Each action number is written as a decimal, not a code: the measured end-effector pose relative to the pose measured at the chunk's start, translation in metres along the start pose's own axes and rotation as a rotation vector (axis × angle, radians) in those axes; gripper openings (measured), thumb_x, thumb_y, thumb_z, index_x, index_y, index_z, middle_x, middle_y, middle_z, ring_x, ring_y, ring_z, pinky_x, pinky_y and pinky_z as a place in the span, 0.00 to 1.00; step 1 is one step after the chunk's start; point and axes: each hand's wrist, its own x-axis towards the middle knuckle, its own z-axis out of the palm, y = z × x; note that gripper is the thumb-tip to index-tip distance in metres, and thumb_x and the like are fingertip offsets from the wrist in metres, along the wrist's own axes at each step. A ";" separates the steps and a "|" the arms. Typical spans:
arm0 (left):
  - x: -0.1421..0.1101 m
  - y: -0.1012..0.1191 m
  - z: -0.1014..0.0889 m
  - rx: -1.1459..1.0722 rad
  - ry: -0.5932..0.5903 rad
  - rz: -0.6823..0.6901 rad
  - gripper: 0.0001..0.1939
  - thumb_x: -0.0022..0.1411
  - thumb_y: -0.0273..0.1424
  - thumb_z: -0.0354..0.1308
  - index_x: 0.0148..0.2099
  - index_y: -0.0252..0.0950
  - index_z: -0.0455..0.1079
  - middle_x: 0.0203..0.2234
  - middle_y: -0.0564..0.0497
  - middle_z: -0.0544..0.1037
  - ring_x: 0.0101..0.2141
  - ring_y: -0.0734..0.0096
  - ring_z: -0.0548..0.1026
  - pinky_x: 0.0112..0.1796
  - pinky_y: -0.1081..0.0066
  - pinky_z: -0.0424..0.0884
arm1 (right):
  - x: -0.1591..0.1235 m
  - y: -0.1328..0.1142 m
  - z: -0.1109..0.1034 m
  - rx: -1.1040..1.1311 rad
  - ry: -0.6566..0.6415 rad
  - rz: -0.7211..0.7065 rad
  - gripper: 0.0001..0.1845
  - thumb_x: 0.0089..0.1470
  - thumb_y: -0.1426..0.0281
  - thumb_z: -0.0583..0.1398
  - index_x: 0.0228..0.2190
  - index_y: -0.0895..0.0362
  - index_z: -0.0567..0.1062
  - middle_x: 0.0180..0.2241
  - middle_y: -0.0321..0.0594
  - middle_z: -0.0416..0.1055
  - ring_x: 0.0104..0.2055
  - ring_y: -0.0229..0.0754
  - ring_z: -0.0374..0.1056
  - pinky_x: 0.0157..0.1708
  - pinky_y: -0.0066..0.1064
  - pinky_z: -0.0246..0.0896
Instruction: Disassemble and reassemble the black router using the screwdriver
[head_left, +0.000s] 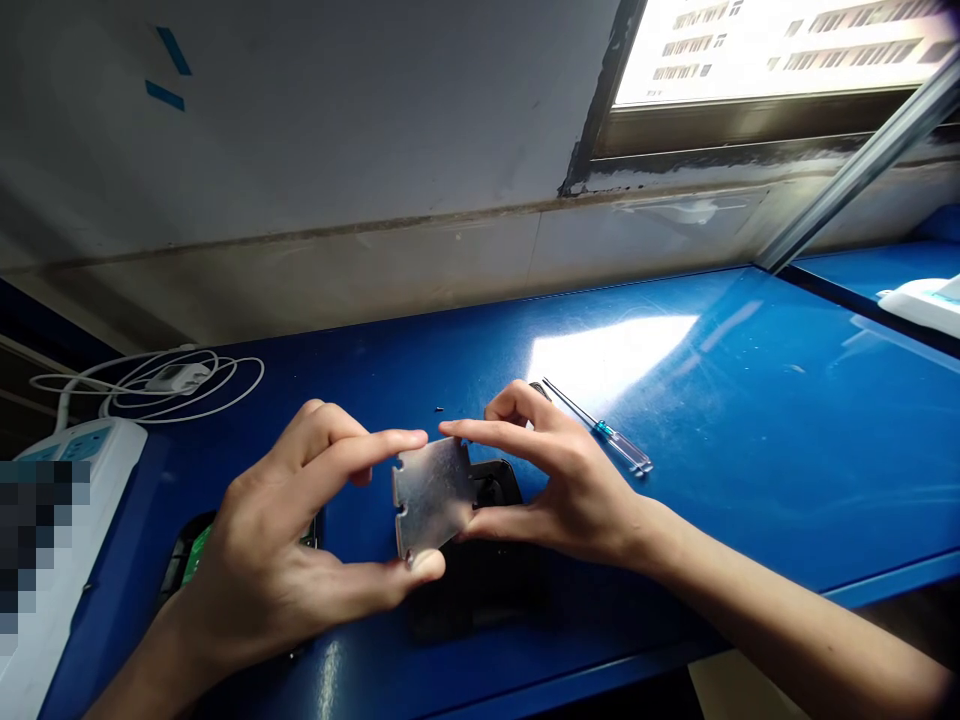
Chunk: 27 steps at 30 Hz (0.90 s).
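Observation:
A thin silvery metal plate [433, 492] with notches along its left edge is held up between both hands. My left hand [300, 530] pinches its left side, index finger at the top corner and thumb at the bottom. On the other side, my right hand [559, 475] grips the plate with index finger on top and thumb near the lower right corner. Beneath the plate lies a black plastic housing [480, 600], partly covered by plate and fingers. Behind my left hand, a black part with a green circuit board [196, 552] shows only in part.
A screwdriver [611, 435] with a clear handle lies right of my hands, and a small dark screw [439, 408] beyond them. White cable [187, 380] coils at the left, behind a white device [105, 470]. A metal post [855, 165] rises at the back right.

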 end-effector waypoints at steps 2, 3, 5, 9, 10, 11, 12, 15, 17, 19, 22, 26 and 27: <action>0.001 -0.002 -0.002 -0.007 0.012 -0.018 0.27 0.61 0.33 0.71 0.61 0.44 0.71 0.37 0.53 0.68 0.35 0.67 0.69 0.32 0.67 0.71 | 0.001 -0.001 -0.007 0.006 0.006 0.019 0.36 0.47 0.58 0.76 0.56 0.56 0.79 0.40 0.40 0.65 0.39 0.40 0.64 0.37 0.33 0.70; 0.001 -0.003 -0.002 -0.005 0.009 -0.026 0.27 0.61 0.34 0.71 0.61 0.44 0.71 0.38 0.53 0.68 0.35 0.67 0.69 0.32 0.67 0.71 | 0.001 -0.001 -0.009 0.011 0.012 0.019 0.37 0.46 0.58 0.77 0.56 0.56 0.79 0.40 0.39 0.64 0.39 0.40 0.64 0.36 0.33 0.70; 0.001 -0.005 -0.002 0.010 -0.004 -0.033 0.27 0.61 0.34 0.71 0.61 0.45 0.71 0.37 0.53 0.68 0.35 0.66 0.69 0.33 0.66 0.71 | 0.001 -0.002 -0.013 0.024 0.029 -0.002 0.37 0.47 0.57 0.76 0.56 0.55 0.78 0.40 0.39 0.63 0.39 0.40 0.63 0.36 0.33 0.70; 0.001 -0.007 -0.002 0.046 -0.006 -0.019 0.26 0.61 0.34 0.70 0.60 0.45 0.72 0.38 0.52 0.71 0.36 0.65 0.70 0.34 0.65 0.72 | -0.001 -0.001 -0.014 0.050 0.071 -0.047 0.37 0.47 0.59 0.76 0.56 0.58 0.79 0.40 0.39 0.62 0.39 0.39 0.63 0.35 0.32 0.69; 0.001 -0.007 -0.002 0.050 -0.007 -0.016 0.25 0.61 0.35 0.70 0.60 0.45 0.72 0.38 0.52 0.71 0.36 0.65 0.71 0.34 0.65 0.72 | -0.002 -0.001 -0.014 0.053 0.076 -0.050 0.37 0.47 0.59 0.77 0.56 0.59 0.79 0.40 0.39 0.62 0.39 0.38 0.62 0.35 0.32 0.68; 0.001 -0.007 -0.002 0.054 -0.011 -0.016 0.25 0.61 0.35 0.70 0.60 0.45 0.72 0.38 0.52 0.72 0.36 0.64 0.71 0.34 0.65 0.73 | -0.002 -0.001 -0.014 0.055 0.082 -0.056 0.37 0.47 0.59 0.77 0.55 0.60 0.79 0.40 0.39 0.62 0.39 0.38 0.62 0.34 0.31 0.68; 0.001 -0.007 -0.002 0.060 -0.021 -0.017 0.26 0.61 0.36 0.70 0.60 0.45 0.71 0.38 0.52 0.72 0.36 0.64 0.71 0.34 0.66 0.73 | -0.002 -0.001 -0.014 0.056 0.085 -0.061 0.37 0.46 0.59 0.77 0.55 0.61 0.79 0.39 0.40 0.62 0.38 0.38 0.62 0.34 0.31 0.67; 0.001 -0.007 -0.004 0.091 -0.048 -0.021 0.26 0.60 0.37 0.71 0.60 0.45 0.70 0.38 0.54 0.71 0.36 0.66 0.70 0.34 0.67 0.72 | -0.002 -0.001 -0.015 0.051 0.092 -0.078 0.37 0.46 0.58 0.77 0.54 0.63 0.80 0.39 0.40 0.62 0.39 0.38 0.62 0.34 0.31 0.67; 0.002 -0.007 -0.005 0.105 -0.061 -0.012 0.26 0.60 0.36 0.71 0.59 0.45 0.70 0.37 0.55 0.70 0.36 0.66 0.70 0.35 0.68 0.72 | -0.002 -0.002 -0.015 0.052 0.096 -0.085 0.36 0.46 0.58 0.77 0.53 0.63 0.80 0.39 0.41 0.63 0.39 0.39 0.63 0.34 0.31 0.68; 0.003 -0.008 -0.004 0.110 -0.080 0.003 0.26 0.61 0.36 0.71 0.59 0.44 0.70 0.38 0.55 0.71 0.37 0.66 0.70 0.36 0.68 0.71 | -0.002 -0.004 -0.015 0.057 0.102 -0.083 0.36 0.46 0.58 0.77 0.52 0.64 0.80 0.40 0.41 0.64 0.39 0.39 0.64 0.35 0.32 0.68; 0.004 -0.009 -0.001 0.121 -0.125 0.030 0.23 0.63 0.35 0.69 0.58 0.42 0.70 0.38 0.54 0.71 0.37 0.66 0.69 0.38 0.66 0.69 | -0.002 -0.007 -0.013 0.072 0.103 -0.087 0.36 0.44 0.59 0.78 0.51 0.64 0.79 0.39 0.40 0.64 0.39 0.39 0.65 0.37 0.32 0.69; 0.005 -0.009 0.008 0.161 -0.168 0.074 0.21 0.64 0.34 0.68 0.57 0.38 0.70 0.37 0.52 0.71 0.36 0.65 0.67 0.38 0.63 0.67 | -0.003 -0.012 -0.008 0.083 0.114 -0.123 0.38 0.42 0.60 0.78 0.52 0.63 0.78 0.39 0.39 0.64 0.39 0.37 0.64 0.37 0.30 0.70; 0.006 -0.008 0.010 0.167 -0.173 0.087 0.20 0.65 0.33 0.68 0.57 0.36 0.70 0.36 0.52 0.71 0.35 0.65 0.67 0.37 0.63 0.66 | -0.004 -0.012 -0.006 0.077 0.125 -0.138 0.39 0.42 0.59 0.79 0.52 0.63 0.78 0.39 0.39 0.64 0.39 0.37 0.64 0.37 0.30 0.70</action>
